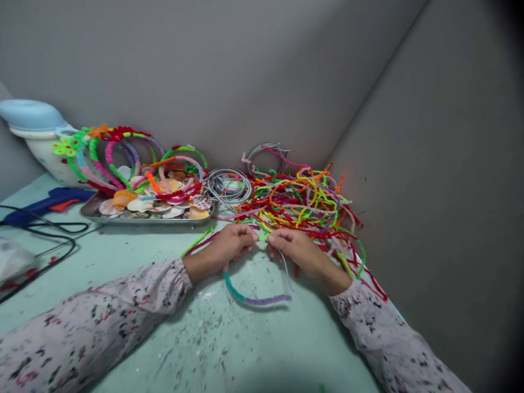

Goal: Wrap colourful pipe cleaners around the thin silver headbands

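Between my two hands is a short stretch of bright green pipe cleaner (262, 238), pinched from both sides. My left hand (235, 243) is closed on its left end. From beneath that hand a curved band wrapped in teal and purple pipe cleaner (248, 298) hangs over the table. My right hand (295, 248) is closed at the other end of the green piece, fingertips together. A thin grey wire (285, 267) trails down below the right fingers. The join between wire, band and green piece is hidden by my fingers.
A metal tray (147, 221) holds shells and fuzzy coloured hoops (118, 147). Beside it lie coiled grey wire (229, 185) and a tangled heap of pipe cleaners (303, 202) against the wall. At left are a blue glue gun (45, 204), its black cord (61, 256) and a blue-lidded container (45, 136).
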{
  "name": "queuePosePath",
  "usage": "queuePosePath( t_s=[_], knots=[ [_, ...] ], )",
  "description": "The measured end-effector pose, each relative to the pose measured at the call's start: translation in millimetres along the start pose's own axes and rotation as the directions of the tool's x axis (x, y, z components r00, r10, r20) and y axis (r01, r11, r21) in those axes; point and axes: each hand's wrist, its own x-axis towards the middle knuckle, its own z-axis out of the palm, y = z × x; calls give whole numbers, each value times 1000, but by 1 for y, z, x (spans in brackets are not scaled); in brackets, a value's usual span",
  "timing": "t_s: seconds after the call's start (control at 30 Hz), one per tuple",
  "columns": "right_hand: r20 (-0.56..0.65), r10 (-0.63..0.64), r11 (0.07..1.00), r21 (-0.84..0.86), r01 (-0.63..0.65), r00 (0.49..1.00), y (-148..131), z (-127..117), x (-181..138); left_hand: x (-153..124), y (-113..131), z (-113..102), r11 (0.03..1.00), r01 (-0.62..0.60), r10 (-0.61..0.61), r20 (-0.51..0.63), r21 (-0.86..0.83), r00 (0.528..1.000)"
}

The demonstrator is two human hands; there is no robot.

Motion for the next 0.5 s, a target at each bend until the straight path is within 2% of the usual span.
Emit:
queuePosePath(
  t_s=[0.13,0.3,0.4,0.5],
  knots=[
    [3,55,989,138,-55,998,-3,6,0,-1,0,0,1000,-11,11,-5,11,1000],
    [-47,27,983,181,-18,999,-1,11,1,0,0,0,1000,8,-8,-6,8,1000],
    [-71,-18,994,103,25,997,1,10,1,1,-1,-1,1000,21,-21,0,6,1000],
    [-98,-150,985,-101,140,984,5,7,0,1,-1,0,999,36,-36,2,20,999]
  ],
)
